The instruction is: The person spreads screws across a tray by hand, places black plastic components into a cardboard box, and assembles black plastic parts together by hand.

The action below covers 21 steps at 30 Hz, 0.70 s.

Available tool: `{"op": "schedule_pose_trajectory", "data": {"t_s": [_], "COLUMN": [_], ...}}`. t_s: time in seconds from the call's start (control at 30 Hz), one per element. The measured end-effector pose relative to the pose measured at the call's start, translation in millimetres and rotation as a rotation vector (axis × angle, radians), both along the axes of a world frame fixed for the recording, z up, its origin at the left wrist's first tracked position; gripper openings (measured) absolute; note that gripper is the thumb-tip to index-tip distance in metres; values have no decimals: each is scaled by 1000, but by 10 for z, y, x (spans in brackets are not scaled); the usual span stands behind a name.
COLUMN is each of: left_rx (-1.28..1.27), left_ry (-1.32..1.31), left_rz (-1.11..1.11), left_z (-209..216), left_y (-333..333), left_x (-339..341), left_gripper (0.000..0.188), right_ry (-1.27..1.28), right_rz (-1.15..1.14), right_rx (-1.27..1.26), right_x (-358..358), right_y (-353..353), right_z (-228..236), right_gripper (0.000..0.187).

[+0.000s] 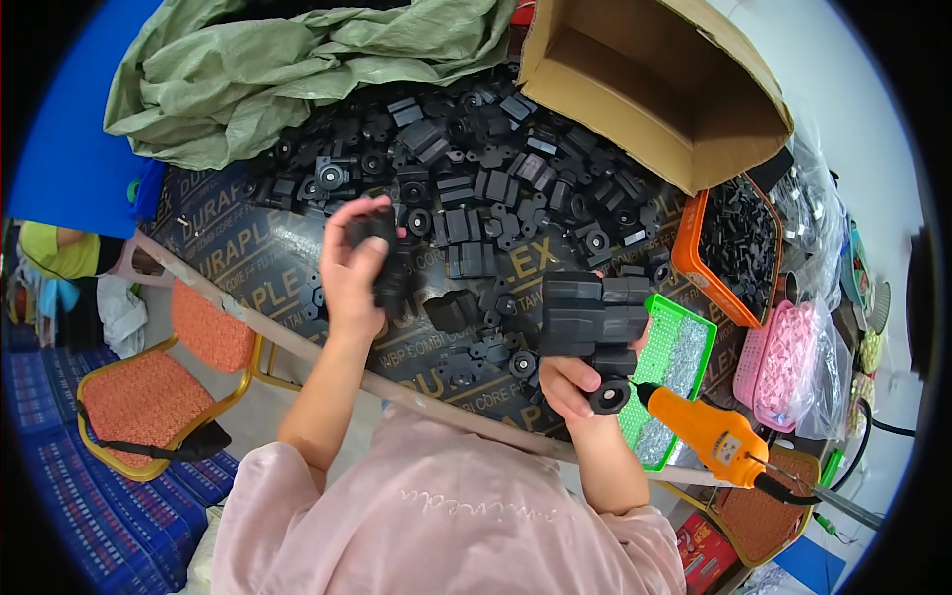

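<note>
My left hand (355,263) is closed on a black plastic part (395,260) above the near left of the table; that part is smeared by motion. My right hand (575,385) grips several blocky black plastic parts (595,315) bunched together, one with a round end (609,397) pointing toward me. Close beside that round end is the tip of an orange electric screwdriver (706,432), which hangs on its cable. A heap of similar black parts (466,213) covers the table between and beyond my hands.
A green basket (710,342) of small silvery pieces stands right of my right hand. Beyond it are an orange bin (684,248) of small black pieces and a pink basket (749,369). A cardboard box (635,84) and a green sack (297,74) border the far side.
</note>
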<state>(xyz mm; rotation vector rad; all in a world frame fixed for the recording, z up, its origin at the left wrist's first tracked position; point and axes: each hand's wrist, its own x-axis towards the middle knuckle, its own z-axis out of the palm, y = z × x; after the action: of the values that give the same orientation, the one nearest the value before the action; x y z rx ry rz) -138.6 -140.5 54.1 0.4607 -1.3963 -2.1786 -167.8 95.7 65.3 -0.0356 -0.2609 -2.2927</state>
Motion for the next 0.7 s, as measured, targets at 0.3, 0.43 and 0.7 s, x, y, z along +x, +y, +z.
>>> {"op": "schedule_pose_trajectory", "data": {"t_s": [0.3,0.43,0.7], "left_rx": [1142,1132,1086], "left_ry": [251,232,263], "left_rz": [-541,-550,-641], "left_z": [354,293,283], "left_y": [493,588,646], "left_x": [-64,-93,-50], "left_gripper": [48,48,52], "right_ry": [162,406,179], "right_rz": [-110,-343,-186], "right_rx": [731,949,629], "right_x": [63,78,7], "right_y": [-3,-19,68], "right_z": [240,307,286], "right_gripper": [73,77,71]}}
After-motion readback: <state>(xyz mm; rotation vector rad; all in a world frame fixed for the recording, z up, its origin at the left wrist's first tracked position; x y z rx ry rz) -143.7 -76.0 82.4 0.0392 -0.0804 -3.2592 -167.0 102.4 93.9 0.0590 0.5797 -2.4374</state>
